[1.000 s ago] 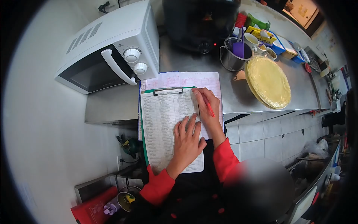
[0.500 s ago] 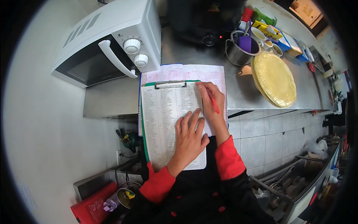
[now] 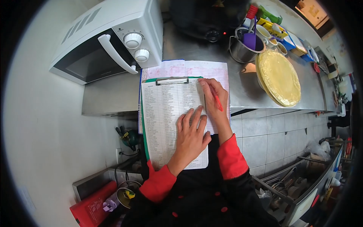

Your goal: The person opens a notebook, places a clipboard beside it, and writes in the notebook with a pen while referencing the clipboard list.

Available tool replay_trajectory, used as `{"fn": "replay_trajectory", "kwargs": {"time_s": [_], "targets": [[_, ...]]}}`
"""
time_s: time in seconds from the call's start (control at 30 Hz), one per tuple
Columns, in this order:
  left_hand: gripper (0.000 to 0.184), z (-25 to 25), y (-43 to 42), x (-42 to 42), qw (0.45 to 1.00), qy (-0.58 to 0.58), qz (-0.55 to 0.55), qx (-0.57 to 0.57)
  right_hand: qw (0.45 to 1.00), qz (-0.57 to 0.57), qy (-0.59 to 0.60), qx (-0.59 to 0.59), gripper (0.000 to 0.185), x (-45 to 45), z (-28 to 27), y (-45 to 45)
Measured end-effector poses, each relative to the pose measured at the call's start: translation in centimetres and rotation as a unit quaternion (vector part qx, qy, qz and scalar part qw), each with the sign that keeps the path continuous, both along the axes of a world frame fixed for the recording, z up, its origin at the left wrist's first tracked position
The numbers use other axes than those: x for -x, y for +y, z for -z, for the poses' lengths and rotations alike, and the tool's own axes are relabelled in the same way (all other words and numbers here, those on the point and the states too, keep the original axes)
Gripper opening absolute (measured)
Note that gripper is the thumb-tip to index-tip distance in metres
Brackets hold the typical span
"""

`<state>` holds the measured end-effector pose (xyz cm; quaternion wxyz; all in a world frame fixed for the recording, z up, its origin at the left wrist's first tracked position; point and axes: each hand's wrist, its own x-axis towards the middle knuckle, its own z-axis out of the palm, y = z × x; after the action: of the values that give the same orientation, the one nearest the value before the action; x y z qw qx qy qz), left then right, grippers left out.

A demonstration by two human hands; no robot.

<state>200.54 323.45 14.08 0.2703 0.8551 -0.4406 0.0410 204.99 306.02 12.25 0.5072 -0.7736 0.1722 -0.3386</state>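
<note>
A green clipboard [image 3: 145, 128] bears a printed sheet [image 3: 157, 121] with columns of small text, held by a metal clip [image 3: 172, 81]. My left hand [image 3: 191, 134] lies flat on the sheet's lower right part, fingers spread. In my right hand [image 3: 216, 100] is a red pen [image 3: 218, 103], and its fingertips rest near the sheet's top right corner. The pen's tip is hidden by the fingers. Beneath the clipboard lies an open notebook [image 3: 211, 68] with lined, written pages.
A white microwave [image 3: 102, 49] stands on the steel counter [image 3: 181, 53] at the left. A dark appliance [image 3: 208, 19] is behind. To the right are a metal pot [image 3: 242, 53] with utensils and a stack of yellow wrapped discs [image 3: 280, 77]. A dish-filled sink [image 3: 283, 189] is lower right.
The whole view has shifted slightly, so things sit a little higher in it. Both hands keep nearly the same place on the clipboard, and the pen stays in my right hand.
</note>
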Motion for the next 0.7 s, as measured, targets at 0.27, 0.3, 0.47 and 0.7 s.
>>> {"fn": "replay_trajectory", "kwargs": {"time_s": [0.27,0.3,0.47,0.7], "targets": [[0.054,0.06,-0.03,-0.01,1.0,0.0,0.0,0.002,1.0,-0.001,0.006,0.009,0.02,0.03,-0.23,-0.06],[0.054,0.07,-0.03,-0.02,1.0,0.001,0.0,0.002,1.0,-0.002,0.004,0.015,0.02,-0.01,-0.15,-0.11],[0.054,0.24,-0.12,-0.01,1.0,-0.003,-0.002,0.005,0.999,-0.002,0.039,0.003,0.021,0.15,-0.46,-0.14],[0.054,0.54,-0.17,0.04,1.0,-0.007,-0.006,0.008,0.998,0.001,0.058,0.018,0.022,0.23,-0.51,-0.13]]}}
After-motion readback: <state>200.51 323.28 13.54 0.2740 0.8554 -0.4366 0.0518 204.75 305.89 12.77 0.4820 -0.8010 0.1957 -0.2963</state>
